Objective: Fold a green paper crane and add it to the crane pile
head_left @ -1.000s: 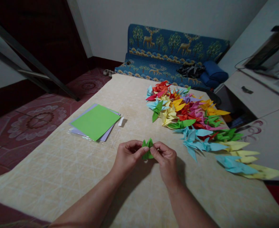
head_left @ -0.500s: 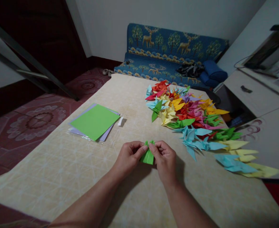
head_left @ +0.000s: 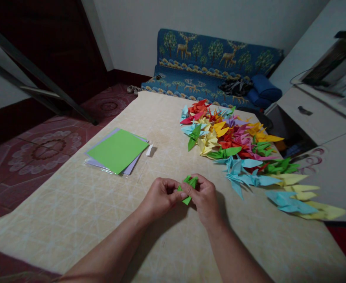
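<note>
A small, partly folded green paper piece (head_left: 188,185) is pinched between both hands just above the tabletop. My left hand (head_left: 160,196) grips its left side with thumb and fingers closed. My right hand (head_left: 204,195) is closed on its right side, fingers curled over the top. A stack of flat paper sheets (head_left: 116,151) with a green sheet on top lies to the left, beyond my left hand. A long pile of folded paper cranes (head_left: 234,147) in several colours stretches along the right side of the table.
The table (head_left: 72,212) is covered with a beige patterned cloth. A small white scrap (head_left: 149,149) lies beside the sheet stack. A blue patterned sofa (head_left: 208,67) stands beyond the far edge. A white cabinet (head_left: 317,118) is at the right.
The green piece has been turned and tilted between my fingers, its points now leaning right. Both hands stayed in about the same place above the table.
</note>
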Demonstrator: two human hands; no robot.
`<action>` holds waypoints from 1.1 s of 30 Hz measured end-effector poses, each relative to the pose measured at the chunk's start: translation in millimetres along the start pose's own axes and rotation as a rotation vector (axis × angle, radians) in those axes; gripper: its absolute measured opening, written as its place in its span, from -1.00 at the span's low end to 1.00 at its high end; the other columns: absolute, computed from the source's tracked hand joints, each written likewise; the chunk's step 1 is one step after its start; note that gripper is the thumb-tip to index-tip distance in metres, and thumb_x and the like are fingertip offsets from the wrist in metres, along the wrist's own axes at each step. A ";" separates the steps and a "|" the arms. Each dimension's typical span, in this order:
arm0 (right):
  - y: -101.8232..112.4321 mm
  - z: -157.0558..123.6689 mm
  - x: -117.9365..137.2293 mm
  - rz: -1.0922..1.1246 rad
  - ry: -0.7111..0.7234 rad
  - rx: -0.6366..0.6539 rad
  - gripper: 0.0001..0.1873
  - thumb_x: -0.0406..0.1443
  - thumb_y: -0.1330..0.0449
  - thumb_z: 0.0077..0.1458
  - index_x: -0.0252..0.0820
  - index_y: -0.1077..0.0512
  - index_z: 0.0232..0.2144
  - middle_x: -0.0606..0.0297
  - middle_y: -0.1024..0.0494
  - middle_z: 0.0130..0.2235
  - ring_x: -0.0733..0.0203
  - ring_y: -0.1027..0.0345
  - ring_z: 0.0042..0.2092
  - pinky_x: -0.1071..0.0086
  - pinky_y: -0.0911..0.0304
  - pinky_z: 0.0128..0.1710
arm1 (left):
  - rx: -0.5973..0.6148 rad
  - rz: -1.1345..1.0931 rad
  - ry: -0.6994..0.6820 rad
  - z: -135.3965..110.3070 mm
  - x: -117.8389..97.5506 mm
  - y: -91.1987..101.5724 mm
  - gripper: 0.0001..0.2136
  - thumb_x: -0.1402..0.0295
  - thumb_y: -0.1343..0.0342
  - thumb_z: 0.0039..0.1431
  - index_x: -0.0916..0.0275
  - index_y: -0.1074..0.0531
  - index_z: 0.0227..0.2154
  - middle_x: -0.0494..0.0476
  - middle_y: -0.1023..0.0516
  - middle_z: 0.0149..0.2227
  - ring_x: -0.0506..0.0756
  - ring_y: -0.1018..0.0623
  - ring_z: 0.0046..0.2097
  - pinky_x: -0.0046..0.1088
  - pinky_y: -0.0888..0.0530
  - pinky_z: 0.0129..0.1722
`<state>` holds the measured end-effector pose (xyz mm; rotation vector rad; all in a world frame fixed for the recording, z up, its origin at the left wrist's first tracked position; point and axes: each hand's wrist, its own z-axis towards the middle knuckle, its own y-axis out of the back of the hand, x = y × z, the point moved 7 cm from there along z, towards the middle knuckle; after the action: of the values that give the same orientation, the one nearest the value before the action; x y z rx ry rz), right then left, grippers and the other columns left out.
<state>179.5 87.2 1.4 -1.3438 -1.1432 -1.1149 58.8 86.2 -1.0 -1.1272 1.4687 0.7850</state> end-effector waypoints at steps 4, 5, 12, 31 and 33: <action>1.0 -1.0 1.7 0.033 0.003 -0.024 -0.69 -0.20 -0.36 -0.10 -0.20 -0.32 -0.61 0.47 -0.26 -0.61 0.41 -0.07 -0.58 0.52 -0.02 -0.62 | 0.019 0.013 -0.006 0.2 -0.5 -2.4 -0.70 0.17 -0.35 -0.13 0.37 -0.52 -0.57 -0.07 -0.27 -0.69 -0.12 -0.15 -0.63 -0.60 -0.06 -0.64; 1.8 -1.8 2.1 0.032 -0.002 -0.043 -0.69 -0.19 -0.36 -0.10 -0.21 -0.33 -0.61 0.47 -0.26 -0.62 0.42 -0.03 -0.60 0.52 0.01 -0.64 | 0.026 0.012 -0.005 0.3 -0.4 -2.9 -0.70 0.18 -0.35 -0.14 0.37 -0.52 -0.58 -0.06 -0.27 -0.68 -0.12 -0.16 -0.62 -0.60 -0.06 -0.64; 11.0 -5.4 1.2 -0.097 0.039 -0.169 -0.56 -0.04 -0.29 -0.01 -0.19 -0.27 -0.67 0.48 -0.17 -0.67 0.43 0.05 -0.65 0.50 0.12 -0.70 | 0.089 0.066 0.026 -2.0 2.8 -7.5 -0.70 0.17 -0.31 -0.08 0.35 -0.50 -0.60 -0.04 -0.29 -0.73 -0.11 -0.20 -0.67 -0.61 -0.08 -0.68; 14.1 -2.1 14.1 -0.075 0.110 -0.209 -0.76 -0.17 -0.33 -0.06 -0.20 -0.39 -0.49 0.44 -0.36 -0.59 0.37 -0.20 -0.57 0.51 -0.10 -0.60 | -0.090 -0.070 -0.097 -2.3 -14.9 9.8 -0.63 0.15 -0.11 0.18 0.33 -0.55 -0.57 0.10 -0.50 -0.59 -0.02 -0.38 -0.52 -0.54 -0.28 -0.49; 14.2 -1.9 15.9 -0.093 0.133 -0.207 -0.77 -0.19 -0.32 -0.05 -0.21 -0.40 -0.50 0.43 -0.36 -0.59 0.36 -0.22 -0.56 0.51 -0.12 -0.58 | -0.099 -0.065 -0.106 -2.4 -13.8 11.9 -0.62 0.16 -0.09 0.19 0.32 -0.53 -0.61 0.08 -0.47 -0.60 -0.02 -0.36 -0.52 -0.54 -0.26 -0.48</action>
<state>195.5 85.6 15.5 -1.3619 -1.0230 -1.4003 46.6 91.2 11.8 -1.1838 1.3115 0.8668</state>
